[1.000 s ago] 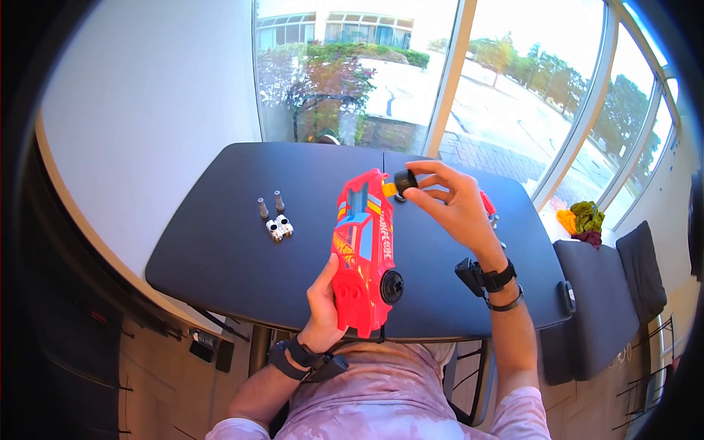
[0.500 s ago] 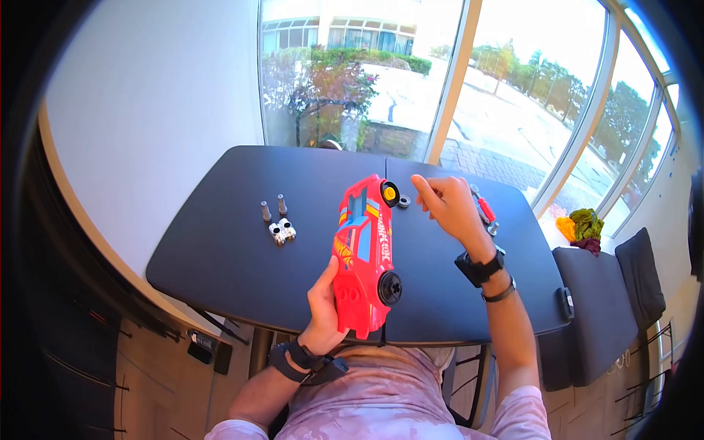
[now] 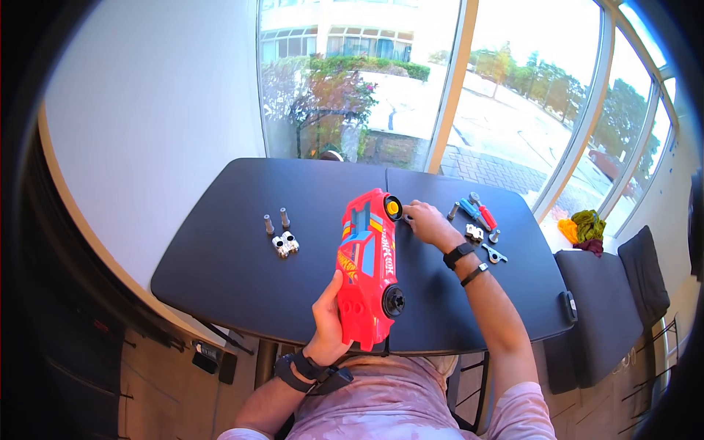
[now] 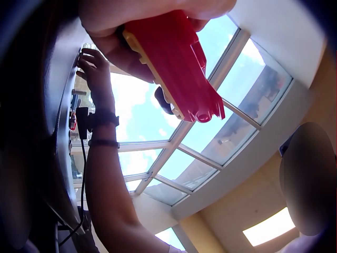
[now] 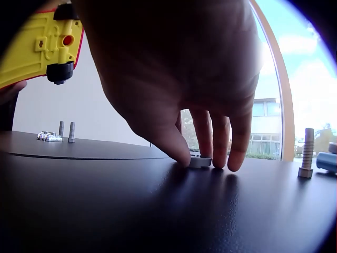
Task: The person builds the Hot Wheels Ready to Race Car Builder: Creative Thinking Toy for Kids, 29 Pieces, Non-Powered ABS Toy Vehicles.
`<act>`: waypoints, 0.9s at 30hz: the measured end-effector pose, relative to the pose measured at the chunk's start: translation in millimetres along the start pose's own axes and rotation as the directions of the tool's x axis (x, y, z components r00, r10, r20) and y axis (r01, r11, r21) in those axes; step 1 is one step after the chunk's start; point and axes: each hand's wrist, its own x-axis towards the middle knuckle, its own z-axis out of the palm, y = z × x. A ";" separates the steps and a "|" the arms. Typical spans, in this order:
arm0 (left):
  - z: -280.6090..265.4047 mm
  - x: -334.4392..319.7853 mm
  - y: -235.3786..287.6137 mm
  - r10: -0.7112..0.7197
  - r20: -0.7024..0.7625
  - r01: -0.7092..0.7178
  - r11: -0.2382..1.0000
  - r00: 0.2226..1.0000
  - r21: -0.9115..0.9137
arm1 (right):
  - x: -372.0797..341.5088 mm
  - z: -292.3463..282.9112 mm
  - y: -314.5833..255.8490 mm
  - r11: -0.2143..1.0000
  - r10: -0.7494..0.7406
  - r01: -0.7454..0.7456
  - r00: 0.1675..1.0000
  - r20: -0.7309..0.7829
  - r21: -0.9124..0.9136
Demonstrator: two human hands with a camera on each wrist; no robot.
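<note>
My left hand grips the rear part of a red toy car, held tilted above the table with its nose away from me. On its right side are a wheel with a yellow hub and a black wheel. In the right wrist view its yellow underside shows. Beyond the car, my right hand reaches down to the tabletop. Its thumb and fingers pinch a small grey ring-shaped piece that lies on the table, mostly hidden from the head view.
On the table's left lie a silver engine-like block and two upright grey bolts. To the right are a red-handled tool, a blue-handled tool, a silver part, a grey bracket and more bolts.
My right hand has let go of the black tyre, which now sits round the yellow hub. It has then moved down to the grey ring on the table. The left hand keeps holding the car.
</note>
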 end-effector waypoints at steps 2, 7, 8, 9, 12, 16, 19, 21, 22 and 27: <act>0.2 1.1 -0.8 0.011 0.003 -0.011 1.000 1.000 0.005 | -8.0 -12.3 -8.6 0.999 -0.026 0.026 1.000 -0.005 0.026; 4.1 0.5 -0.1 0.017 -0.012 -0.017 1.000 1.000 0.014 | -25.6 -60.3 -47.9 0.924 0.070 0.013 0.977 -0.203 0.382; 4.2 0.7 -0.6 0.022 -0.015 -0.021 1.000 1.000 0.018 | -30.0 -71.0 -57.6 0.877 0.109 0.017 0.966 -0.234 0.480; 4.6 1.0 -1.0 0.027 -0.019 -0.027 1.000 0.999 0.015 | -34.6 -80.1 -65.9 0.820 0.154 0.024 0.953 -0.261 0.572; 5.6 1.1 -1.6 0.030 -0.023 -0.029 0.999 0.999 0.020 | -48.5 -103.4 -87.3 0.709 0.121 0.165 0.930 -0.348 0.686; 3.1 0.5 -0.2 0.016 -0.005 -0.016 1.000 1.000 0.027 | -64.1 -125.3 -113.6 0.604 0.028 0.291 0.923 -0.384 0.742; 6.0 -0.5 0.3 0.021 -0.007 -0.021 0.999 1.000 0.030 | -69.4 -133.3 -127.2 0.694 -0.056 0.336 0.907 -0.417 0.637; 7.6 -0.2 -0.4 0.031 -0.014 -0.031 0.999 0.999 0.035 | -71.7 -135.4 -131.9 0.699 -0.059 0.317 0.919 -0.390 0.641; 7.5 0.2 -0.9 0.035 -0.017 -0.035 0.999 0.999 0.037 | -71.6 -136.4 -133.1 0.702 -0.061 0.307 0.925 -0.375 0.643; 4.3 1.1 0.2 0.014 -0.002 -0.014 1.000 1.000 0.025 | -65.3 -134.5 -131.6 0.767 -0.147 0.360 0.904 -0.400 0.531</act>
